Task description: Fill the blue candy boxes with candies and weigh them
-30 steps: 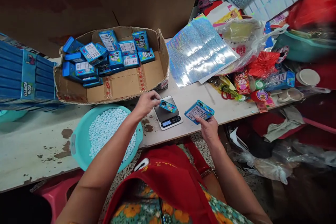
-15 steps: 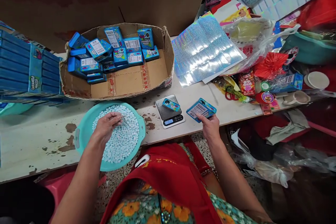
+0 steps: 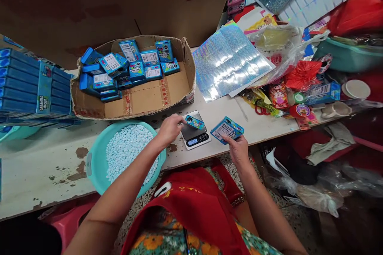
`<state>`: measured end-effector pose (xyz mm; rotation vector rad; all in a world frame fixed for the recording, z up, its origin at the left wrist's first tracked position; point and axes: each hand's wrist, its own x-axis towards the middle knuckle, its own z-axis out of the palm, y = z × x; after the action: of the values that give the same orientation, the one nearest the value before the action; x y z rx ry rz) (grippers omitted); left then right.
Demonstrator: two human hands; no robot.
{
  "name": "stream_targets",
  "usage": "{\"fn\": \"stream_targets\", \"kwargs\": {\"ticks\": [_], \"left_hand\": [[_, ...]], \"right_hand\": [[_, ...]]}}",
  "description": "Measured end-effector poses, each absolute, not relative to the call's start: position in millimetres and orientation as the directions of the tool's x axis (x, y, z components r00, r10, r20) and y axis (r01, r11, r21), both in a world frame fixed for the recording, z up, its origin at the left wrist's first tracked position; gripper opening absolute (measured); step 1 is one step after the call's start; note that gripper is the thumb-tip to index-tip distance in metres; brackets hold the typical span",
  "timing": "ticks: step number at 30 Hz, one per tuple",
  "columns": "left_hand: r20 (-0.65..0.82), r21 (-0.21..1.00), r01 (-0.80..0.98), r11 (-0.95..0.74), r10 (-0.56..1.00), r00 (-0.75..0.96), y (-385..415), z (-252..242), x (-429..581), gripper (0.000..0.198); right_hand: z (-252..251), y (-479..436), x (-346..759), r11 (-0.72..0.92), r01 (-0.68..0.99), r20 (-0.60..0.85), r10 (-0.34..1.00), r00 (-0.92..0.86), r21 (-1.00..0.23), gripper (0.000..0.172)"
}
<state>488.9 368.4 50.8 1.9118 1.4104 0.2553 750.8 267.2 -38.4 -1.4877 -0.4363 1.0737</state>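
A small digital scale (image 3: 196, 137) sits at the table's front edge with a small blue candy box (image 3: 194, 122) on its pan. My left hand (image 3: 169, 129) is at the left side of that box, its fingers pinched together close to it; what they hold is too small to see. My right hand (image 3: 236, 145) grips a flat blue candy box (image 3: 227, 129), label side up, just right of the scale. A teal basin (image 3: 95, 158) of small white candies stands to the left of the scale, under my left forearm.
An open cardboard tray (image 3: 176, 87) behind the scale holds several blue candy boxes. Stacked blue cartons (image 3: 26, 87) stand at the left. Holographic sheets (image 3: 229, 59), bags, snack packs and cups crowd the right side. A large cardboard sheet stands at the back.
My left hand has left the basin of white candies and come back to the box on the scale. My right hand has kept its box in place.
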Motion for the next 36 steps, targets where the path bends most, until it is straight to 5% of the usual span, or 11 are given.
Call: {"fn": "stream_targets", "kwargs": {"ticks": [7, 13, 19, 26, 30, 36], "left_hand": [[-0.174, 0.522, 0.774, -0.359, 0.843, 0.509, 388, 42, 527, 0.031], [-0.119, 0.585, 0.769, -0.257, 0.911, 0.395, 375, 66, 472, 0.02], [-0.373, 0.3, 0.953, -0.029, 0.916, 0.146, 335, 73, 377, 0.02], [-0.217, 0.583, 0.795, -0.168, 0.911, 0.351, 367, 60, 450, 0.038], [-0.203, 0.566, 0.749, -0.345, 0.822, 0.532, 388, 45, 496, 0.059], [-0.209, 0.559, 0.745, -0.365, 0.807, 0.552, 391, 33, 498, 0.06]], "right_hand": [[-36, 257, 757, -0.224, -0.324, -0.372, 0.761, 0.531, -0.919, 0.042], [-37, 252, 768, -0.21, -0.313, -0.361, 0.733, 0.577, -0.926, 0.044], [-37, 255, 773, -0.207, -0.311, -0.361, 0.709, 0.606, -0.928, 0.044], [-30, 262, 761, -0.254, -0.236, -0.345, 0.758, 0.554, -0.938, 0.042], [-27, 263, 753, -0.276, -0.213, -0.348, 0.769, 0.536, -0.937, 0.045], [-31, 261, 750, -0.292, -0.192, -0.349, 0.759, 0.549, -0.937, 0.044]]}}
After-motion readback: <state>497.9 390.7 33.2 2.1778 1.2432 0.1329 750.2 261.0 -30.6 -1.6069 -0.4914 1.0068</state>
